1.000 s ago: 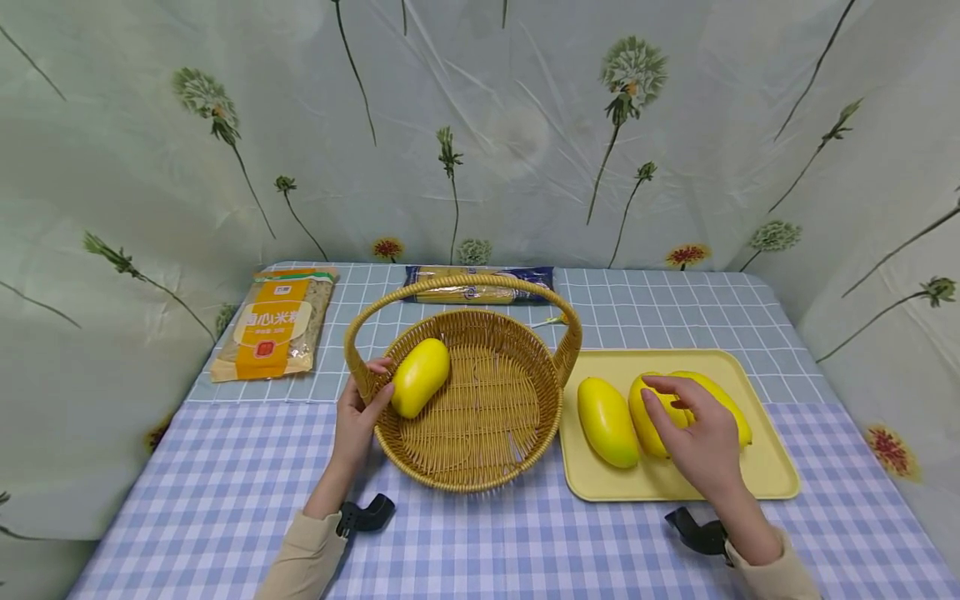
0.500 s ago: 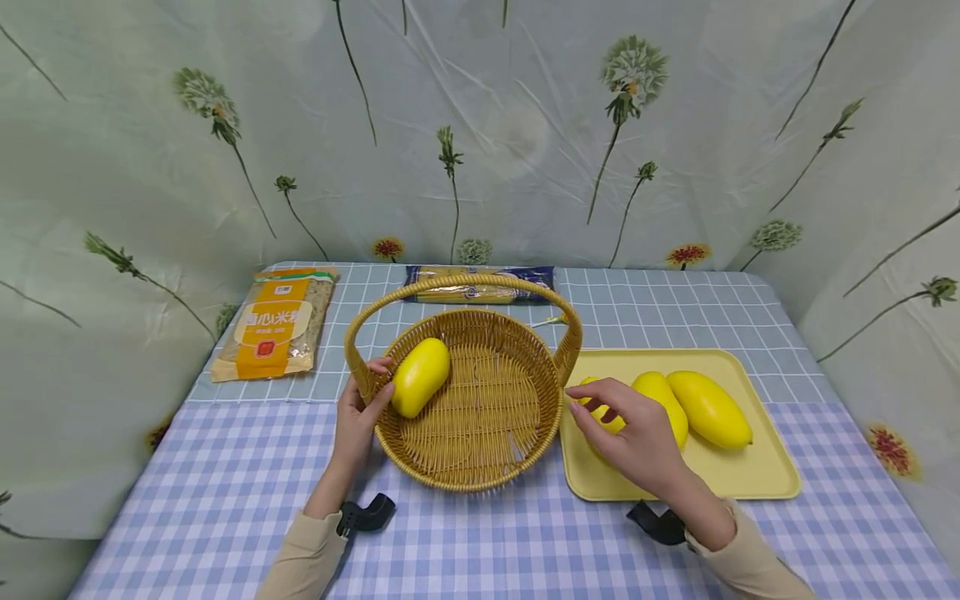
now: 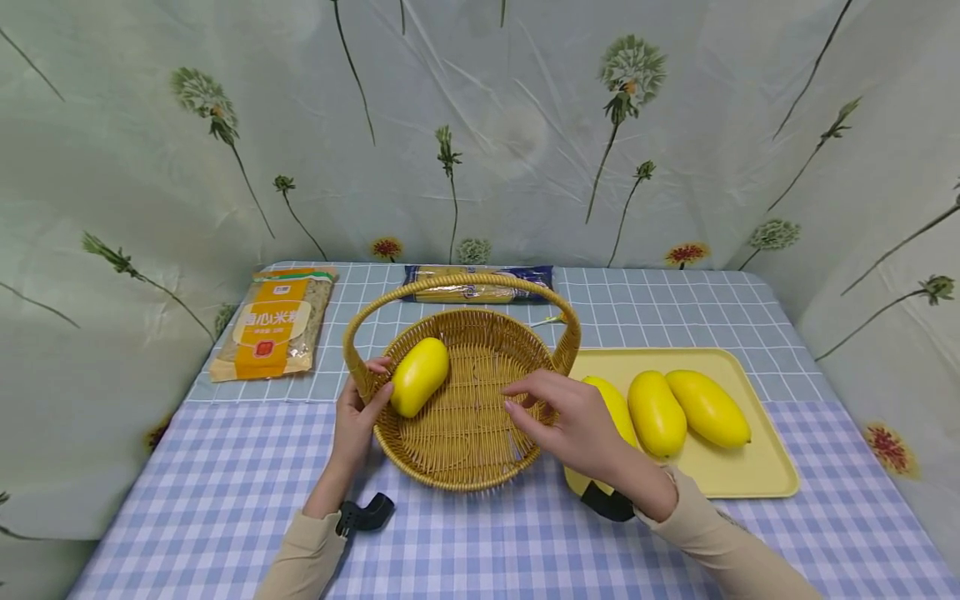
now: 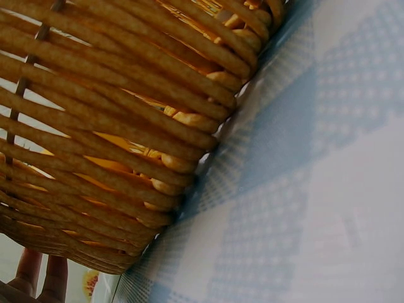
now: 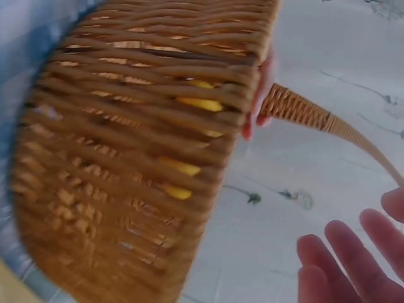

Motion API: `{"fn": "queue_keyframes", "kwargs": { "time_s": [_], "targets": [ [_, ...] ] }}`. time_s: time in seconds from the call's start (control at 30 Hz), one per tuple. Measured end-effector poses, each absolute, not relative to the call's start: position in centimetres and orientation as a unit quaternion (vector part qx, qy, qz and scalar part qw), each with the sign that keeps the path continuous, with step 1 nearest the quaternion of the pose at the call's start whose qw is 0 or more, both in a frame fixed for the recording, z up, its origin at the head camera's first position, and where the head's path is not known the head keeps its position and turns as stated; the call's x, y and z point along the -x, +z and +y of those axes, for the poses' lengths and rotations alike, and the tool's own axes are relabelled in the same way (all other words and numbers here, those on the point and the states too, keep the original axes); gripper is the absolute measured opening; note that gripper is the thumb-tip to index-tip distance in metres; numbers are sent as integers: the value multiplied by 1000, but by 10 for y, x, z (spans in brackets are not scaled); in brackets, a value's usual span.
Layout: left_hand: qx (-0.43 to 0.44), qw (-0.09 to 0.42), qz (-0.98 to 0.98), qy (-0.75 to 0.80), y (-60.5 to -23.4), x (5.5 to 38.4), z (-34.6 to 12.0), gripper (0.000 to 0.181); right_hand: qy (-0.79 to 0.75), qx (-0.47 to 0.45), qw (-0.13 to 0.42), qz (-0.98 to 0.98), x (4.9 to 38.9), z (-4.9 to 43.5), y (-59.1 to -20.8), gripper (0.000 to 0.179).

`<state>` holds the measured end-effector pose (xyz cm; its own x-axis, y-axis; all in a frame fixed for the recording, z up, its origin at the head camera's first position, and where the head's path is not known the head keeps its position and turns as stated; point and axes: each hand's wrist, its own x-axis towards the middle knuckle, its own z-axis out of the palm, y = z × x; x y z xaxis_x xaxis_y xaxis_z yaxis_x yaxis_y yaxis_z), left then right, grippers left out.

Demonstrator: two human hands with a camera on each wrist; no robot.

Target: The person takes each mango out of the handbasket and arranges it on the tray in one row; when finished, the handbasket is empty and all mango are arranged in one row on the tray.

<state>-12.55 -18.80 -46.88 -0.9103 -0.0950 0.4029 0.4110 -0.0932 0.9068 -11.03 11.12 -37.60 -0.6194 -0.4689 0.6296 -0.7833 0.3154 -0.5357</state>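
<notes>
A wicker basket (image 3: 480,454) with a tall arched handle stands in the middle of the table in the head view. One yellow mango (image 3: 420,377) lies inside at its left. My left hand (image 3: 358,425) grips the basket's left rim at the foot of the handle, thumb on the inner side. Over the basket's right part hovers my right hand (image 3: 573,417), fingers loosely bent, holding nothing. To its right is a pale yellow tray (image 3: 757,475) with three more mangoes: one partly behind the hand (image 3: 617,408), a middle mango (image 3: 657,414) and a right mango (image 3: 708,408).
A rice bag (image 3: 273,325) lies at the back left. Behind the basket handle is a long pack of noodles (image 3: 480,286). A small yellow-ended item (image 3: 555,319) sits behind the basket's right side. A checked cloth (image 3: 465,550) covers the table's front.
My right hand has moved left from above the tray's mangoes to over the basket, with nothing in it. The left hand, the basket and the mangoes have stayed put.
</notes>
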Motion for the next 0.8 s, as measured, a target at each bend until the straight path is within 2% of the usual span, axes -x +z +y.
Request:
{"fn": "queue_keyframes", "kwargs": {
  "time_s": [0.23,0.57,0.8],
  "targets": [
    [123,174,-649,-730,-469,125,-188,22,409,-381,160,-814,121,89,-365,16],
    [116,171,-653,-729,-468,125,-189,22,337,-306,5,-890,149,56,-348,35],
    [104,162,-657,-729,-467,124,-188,24,302,-278,-58,-910,174,38,-351,42]
  ]
}}
